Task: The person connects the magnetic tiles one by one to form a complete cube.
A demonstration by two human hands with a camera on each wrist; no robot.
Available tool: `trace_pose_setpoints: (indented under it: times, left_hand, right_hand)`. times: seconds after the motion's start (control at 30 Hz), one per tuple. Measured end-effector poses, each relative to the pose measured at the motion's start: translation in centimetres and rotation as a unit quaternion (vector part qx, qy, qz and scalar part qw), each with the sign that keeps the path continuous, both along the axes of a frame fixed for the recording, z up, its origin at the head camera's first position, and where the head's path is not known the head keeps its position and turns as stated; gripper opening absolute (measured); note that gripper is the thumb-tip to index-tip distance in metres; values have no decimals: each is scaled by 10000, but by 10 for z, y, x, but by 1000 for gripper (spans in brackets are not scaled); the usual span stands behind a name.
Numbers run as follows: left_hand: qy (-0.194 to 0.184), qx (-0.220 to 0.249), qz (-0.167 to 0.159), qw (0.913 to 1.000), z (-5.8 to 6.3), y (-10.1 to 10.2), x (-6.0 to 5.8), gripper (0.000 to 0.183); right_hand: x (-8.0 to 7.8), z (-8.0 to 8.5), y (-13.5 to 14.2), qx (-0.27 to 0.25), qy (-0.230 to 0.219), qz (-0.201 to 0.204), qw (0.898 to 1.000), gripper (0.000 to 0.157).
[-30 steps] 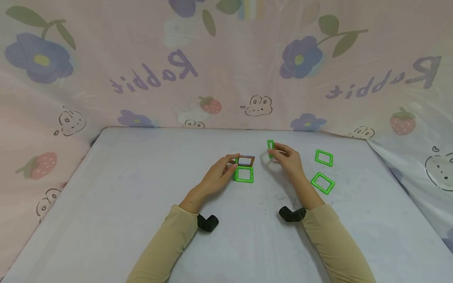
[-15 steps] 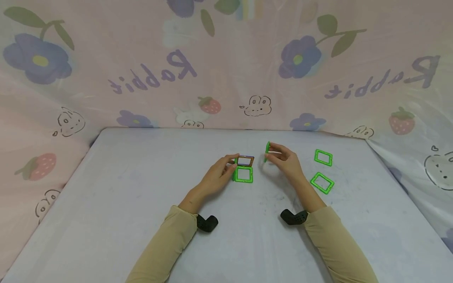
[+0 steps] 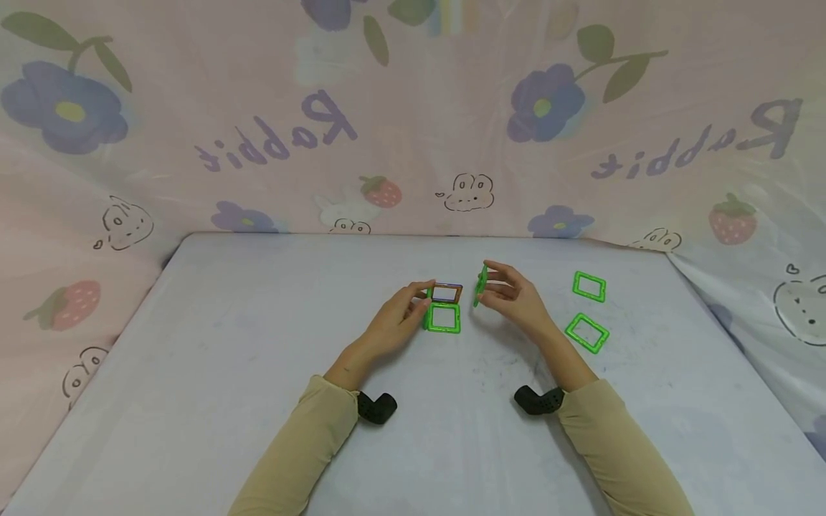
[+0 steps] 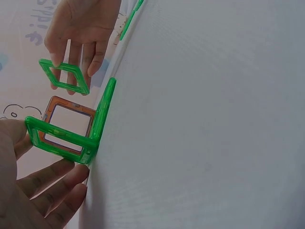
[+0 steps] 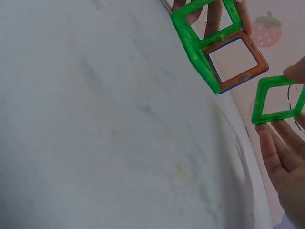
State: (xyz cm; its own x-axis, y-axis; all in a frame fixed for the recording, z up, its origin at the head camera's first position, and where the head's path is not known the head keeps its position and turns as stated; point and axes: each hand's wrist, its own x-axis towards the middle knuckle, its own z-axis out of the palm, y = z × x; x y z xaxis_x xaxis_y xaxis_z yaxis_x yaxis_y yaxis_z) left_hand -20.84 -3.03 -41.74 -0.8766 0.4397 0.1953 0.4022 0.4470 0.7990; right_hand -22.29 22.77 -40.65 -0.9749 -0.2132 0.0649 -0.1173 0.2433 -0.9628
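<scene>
Near the table's centre stands a small corner of square magnetic tiles with open middles. One green tile (image 3: 444,330) lies flat, an orange-brown tile (image 4: 71,104) stands upright at its back, and an upright green tile (image 4: 62,131) forms the left side. My left hand (image 3: 393,319) pinches this left side tile between thumb and fingers. Just right of the corner, my right hand (image 3: 521,297) holds another green tile (image 5: 259,102) by its edges, raised off the table and apart from the others. In the head view that held tile is seen nearly edge-on.
Two loose green tiles lie flat to the right of my right hand, one farther back (image 3: 589,299) and one nearer (image 3: 581,342). A printed curtain (image 3: 413,165) hangs behind the white table (image 3: 226,358). Black wrist devices sit below both hands.
My right hand has brought its green tile left and a little nearer, toward the corner, turning it as it moves. My left hand and the standing tiles have kept still.
</scene>
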Motion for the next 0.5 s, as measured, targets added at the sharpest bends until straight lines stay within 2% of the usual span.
trace_pose_setpoints:
  times: [0.33, 0.5]
  left_hand:
    - [65, 6, -21, 10000, -1, 0, 0, 40]
    - [61, -33, -19, 10000, -1, 0, -1, 40]
  right_hand:
    - [2, -2, 1, -44, 86, 434, 9990, 67]
    - [4, -2, 2, 153, 181, 664, 9975, 68]
